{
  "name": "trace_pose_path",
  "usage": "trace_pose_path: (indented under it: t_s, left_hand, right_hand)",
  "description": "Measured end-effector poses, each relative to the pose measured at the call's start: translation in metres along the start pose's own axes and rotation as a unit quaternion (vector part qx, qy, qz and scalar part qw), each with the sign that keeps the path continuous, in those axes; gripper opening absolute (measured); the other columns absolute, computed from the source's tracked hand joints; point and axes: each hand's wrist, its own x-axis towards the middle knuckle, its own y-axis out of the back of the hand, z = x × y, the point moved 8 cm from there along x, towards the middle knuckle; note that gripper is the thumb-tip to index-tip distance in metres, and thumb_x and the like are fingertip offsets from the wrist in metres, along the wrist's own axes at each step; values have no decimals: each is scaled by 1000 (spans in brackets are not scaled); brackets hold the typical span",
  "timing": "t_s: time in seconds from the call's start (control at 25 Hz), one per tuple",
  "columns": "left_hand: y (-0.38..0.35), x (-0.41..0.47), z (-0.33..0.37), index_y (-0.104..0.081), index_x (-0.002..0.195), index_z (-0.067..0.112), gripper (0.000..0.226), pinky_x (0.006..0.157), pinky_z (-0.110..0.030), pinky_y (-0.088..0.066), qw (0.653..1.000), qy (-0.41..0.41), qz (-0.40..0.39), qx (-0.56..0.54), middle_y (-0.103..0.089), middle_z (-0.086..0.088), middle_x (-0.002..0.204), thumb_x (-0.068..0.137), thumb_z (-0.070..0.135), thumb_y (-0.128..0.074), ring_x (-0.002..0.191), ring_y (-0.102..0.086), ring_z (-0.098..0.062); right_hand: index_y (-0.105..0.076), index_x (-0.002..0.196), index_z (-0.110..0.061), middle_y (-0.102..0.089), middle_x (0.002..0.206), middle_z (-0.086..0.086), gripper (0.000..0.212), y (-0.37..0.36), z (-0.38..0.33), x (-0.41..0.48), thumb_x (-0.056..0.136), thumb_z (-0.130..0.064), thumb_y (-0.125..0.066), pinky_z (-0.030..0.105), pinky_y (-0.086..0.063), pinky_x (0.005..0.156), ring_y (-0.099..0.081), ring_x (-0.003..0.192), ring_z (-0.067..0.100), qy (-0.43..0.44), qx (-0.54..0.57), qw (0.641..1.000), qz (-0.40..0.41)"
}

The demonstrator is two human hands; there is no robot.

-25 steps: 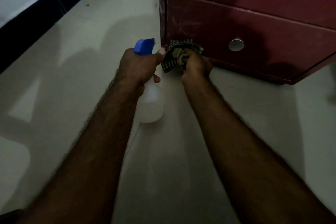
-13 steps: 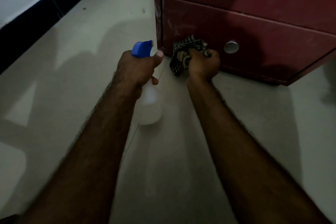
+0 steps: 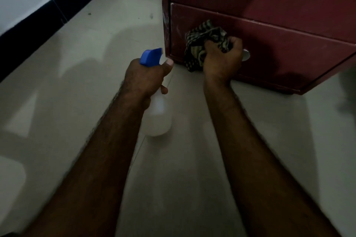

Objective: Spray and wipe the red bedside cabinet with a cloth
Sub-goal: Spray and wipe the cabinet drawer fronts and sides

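Red cabinet [image 3: 285, 67] is mid-wipe: my right hand [image 3: 221, 61] grips the bunched cloth [image 3: 202, 40] against its lower front. My left hand [image 3: 144, 79] holds the spray bottle [image 3: 159, 119]; pale scuffs [image 3: 166, 23] on the left edge look left to do.

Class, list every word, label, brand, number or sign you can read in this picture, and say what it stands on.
No text, number or sign can be read.
The spray bottle shows no label in this view; the red cabinet, the checked cloth and the floor bear no print.
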Motion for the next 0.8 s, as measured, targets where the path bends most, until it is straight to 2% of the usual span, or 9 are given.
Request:
trace_pose_path:
  t_s: [0.08,0.16,0.24,0.36,0.44,0.52,0.64,0.76,0.8]
  left_hand:
    - [-2,-1,3,-51,140,15,62,55,-27,-53,1000,-8,-5,-1,-66,-9,115,89,44,-73,61,-67,-13]
    - [-1,-2,6,-52,137,16,59,52,-26,-53,1000,-17,-4,-4,-66,-8,114,89,44,-74,59,-67,-12]
    - [-2,-3,9,-54,133,18,55,55,-28,-54,1000,-19,-5,-7,-67,-8,112,88,44,-74,58,-67,-12]
    - [-5,-5,11,-54,114,23,37,55,-27,-53,1000,-23,-8,-9,-68,-8,108,89,43,-74,57,-67,-12]
    - [-6,-7,10,-51,110,25,34,55,-27,-53,1000,-21,-7,-6,-67,-7,106,90,42,-73,60,-67,-13]
    - [-9,-8,9,-51,109,24,34,54,-27,-52,1000,-18,-8,-7,-67,-8,106,90,42,-73,62,-67,-15]
    - [-9,-9,9,-54,112,23,35,57,-29,-54,1000,-18,-11,-10,-68,-8,104,90,42,-74,61,-67,-15]
    - [-7,-6,9,-56,119,21,40,54,-27,-54,1000,-25,-9,-8,-68,-6,101,90,42,-74,55,-66,-11]
    - [-6,-5,10,-56,124,20,45,52,-25,-53,1000,-26,-7,-7,-68,-6,101,89,43,-74,55,-66,-10]
  right_hand:
    - [-65,102,-16,-70,90,-12,34,3,8,-3,74,-14,-83,7,-50,68,-67,78,0,-21,-22,1000,-4]
    - [-66,107,-13,-72,99,-5,36,3,19,-7,75,-14,-83,17,-55,78,-70,89,11,-43,-46,998,-15]
    - [-66,107,-13,-73,100,-3,37,3,14,-6,74,-16,-83,21,-57,81,-70,89,12,-31,-53,998,-13]
    - [-66,103,-12,-72,92,-5,36,-1,-12,0,70,-12,-82,7,-50,70,-68,80,6,39,-27,999,-11]
    - [-66,102,-11,-68,86,-11,35,-3,-19,-1,70,-10,-80,3,-47,69,-64,75,-1,65,-29,997,-13]
    - [-66,101,-12,-64,81,-16,31,0,-13,-5,73,-10,-79,5,-48,69,-61,71,-5,61,-65,996,-24]
    - [-66,104,-11,-68,88,-8,29,4,-2,-10,77,-12,-77,5,-47,67,-66,81,8,43,-117,991,-48]
    - [-65,105,-9,-66,88,-9,32,2,-25,-10,75,-10,-76,10,-51,71,-63,76,3,96,-85,991,-29]
    - [-64,107,-9,-66,91,-9,35,1,-35,-10,74,-9,-77,6,-49,71,-61,76,1,122,-67,990,-20]
